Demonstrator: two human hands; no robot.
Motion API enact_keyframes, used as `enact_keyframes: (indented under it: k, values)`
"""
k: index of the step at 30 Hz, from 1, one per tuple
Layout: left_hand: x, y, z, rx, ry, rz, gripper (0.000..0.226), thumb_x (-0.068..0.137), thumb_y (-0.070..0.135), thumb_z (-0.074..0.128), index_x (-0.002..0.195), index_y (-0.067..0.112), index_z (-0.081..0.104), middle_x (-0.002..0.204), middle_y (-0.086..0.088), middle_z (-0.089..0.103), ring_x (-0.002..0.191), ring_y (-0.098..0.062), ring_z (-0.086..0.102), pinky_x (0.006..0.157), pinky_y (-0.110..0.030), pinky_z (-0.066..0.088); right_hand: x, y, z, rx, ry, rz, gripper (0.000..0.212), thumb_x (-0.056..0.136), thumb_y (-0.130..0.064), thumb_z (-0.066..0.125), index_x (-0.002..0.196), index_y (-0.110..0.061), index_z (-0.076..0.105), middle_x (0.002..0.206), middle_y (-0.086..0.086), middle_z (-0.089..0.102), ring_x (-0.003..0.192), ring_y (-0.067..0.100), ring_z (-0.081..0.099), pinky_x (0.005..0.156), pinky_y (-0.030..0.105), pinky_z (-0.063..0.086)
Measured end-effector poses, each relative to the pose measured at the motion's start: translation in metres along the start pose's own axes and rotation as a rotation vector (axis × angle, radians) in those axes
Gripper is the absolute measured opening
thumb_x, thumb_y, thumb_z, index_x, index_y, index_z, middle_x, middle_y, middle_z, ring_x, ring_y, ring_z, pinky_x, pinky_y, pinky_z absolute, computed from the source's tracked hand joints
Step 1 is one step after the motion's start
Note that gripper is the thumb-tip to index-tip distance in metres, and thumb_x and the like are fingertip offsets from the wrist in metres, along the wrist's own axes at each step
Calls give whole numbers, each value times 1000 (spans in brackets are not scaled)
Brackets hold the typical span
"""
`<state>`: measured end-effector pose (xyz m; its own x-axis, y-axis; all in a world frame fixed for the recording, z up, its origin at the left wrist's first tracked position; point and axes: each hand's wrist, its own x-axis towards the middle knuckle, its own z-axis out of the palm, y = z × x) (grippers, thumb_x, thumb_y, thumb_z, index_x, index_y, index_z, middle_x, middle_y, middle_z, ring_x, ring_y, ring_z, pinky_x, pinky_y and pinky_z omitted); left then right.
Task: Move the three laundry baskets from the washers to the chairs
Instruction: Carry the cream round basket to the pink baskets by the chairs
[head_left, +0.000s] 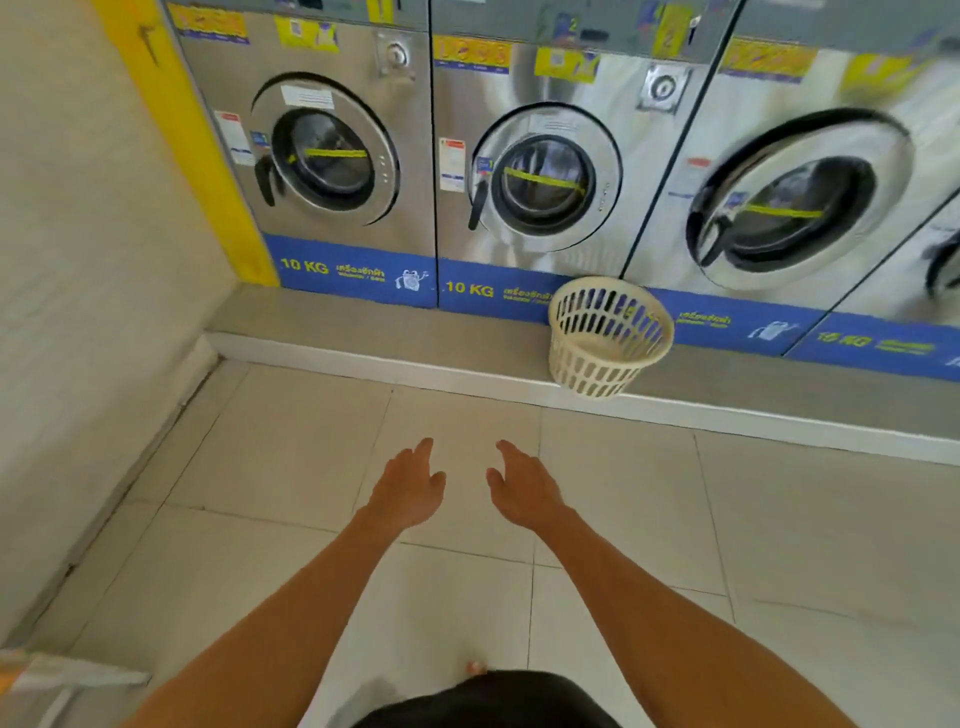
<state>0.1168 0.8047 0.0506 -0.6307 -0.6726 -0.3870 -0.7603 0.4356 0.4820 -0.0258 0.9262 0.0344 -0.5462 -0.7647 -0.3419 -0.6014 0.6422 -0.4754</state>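
A: What shows, left to right?

B: At eleven o'clock, the first washer (332, 150); a second washer (540, 182) at twelve; a third washer (789, 202) at two.

A: The basket?

B: One cream laundry basket (605, 338) at one o'clock, tilted on the ledge (363, 332) below the washers.

A: And the hands?

B: Left hand (410, 488) and right hand (522, 486) both spread empty, side by side over the floor (260, 467), well short of the basket.

We see the laundry basket (608, 335) tilted on the ledge (363, 332) before the washers (535, 171), ahead and right of our hands, wall (78, 260) at left.
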Motion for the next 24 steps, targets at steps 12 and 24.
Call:
enact_keyframes:
  k: [12,24]
  values:
    - [165,109,10,108,-215,149,67,101,32,44,159,22,15,141,-17,54,128,-32,53,107,-40,45,107,100,-88,74,109,265,54,106,-34,43,156,-15,33,161,11,34,143,36,41,113,47,39]
    - [358,190,-23,190,-341,210,60,100,34,42,156,18,27,147,-16,48,136,-32,45,110,-42,40,235,143,-168,109,186,472,55,105,-33,46,155,-13,33,163,10,31,143,35,40,111,49,42]
